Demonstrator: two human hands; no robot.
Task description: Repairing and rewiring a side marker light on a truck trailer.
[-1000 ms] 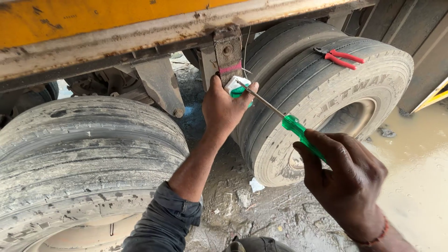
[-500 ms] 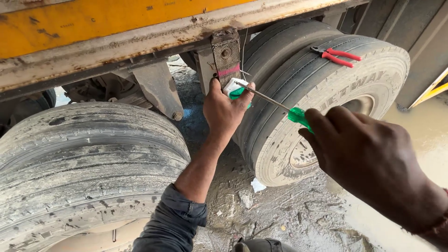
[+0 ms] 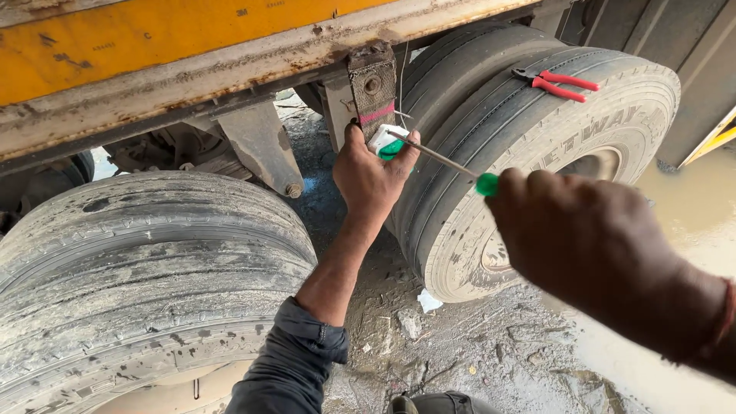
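Note:
My left hand (image 3: 369, 178) reaches up between two truck tyres and holds a small white and green lamp (image 3: 386, 142) against a rusty bracket (image 3: 372, 86) under the yellow truck body. My right hand (image 3: 590, 245) grips the green handle of a screwdriver (image 3: 452, 165). Its metal shaft points left and its tip touches the lamp by my left fingertips. Most of the handle is hidden in my fist.
Red-handled pliers (image 3: 558, 83) lie on top of the right tyre (image 3: 537, 153). A worn, muddy left tyre (image 3: 146, 268) fills the lower left. The ground between the tyres (image 3: 460, 345) is littered with debris, and a muddy puddle (image 3: 682, 222) lies to the right.
My right hand has come nearer the camera, closing over the green handle and hiding most of it. The left hand stays on the lamp at the bracket.

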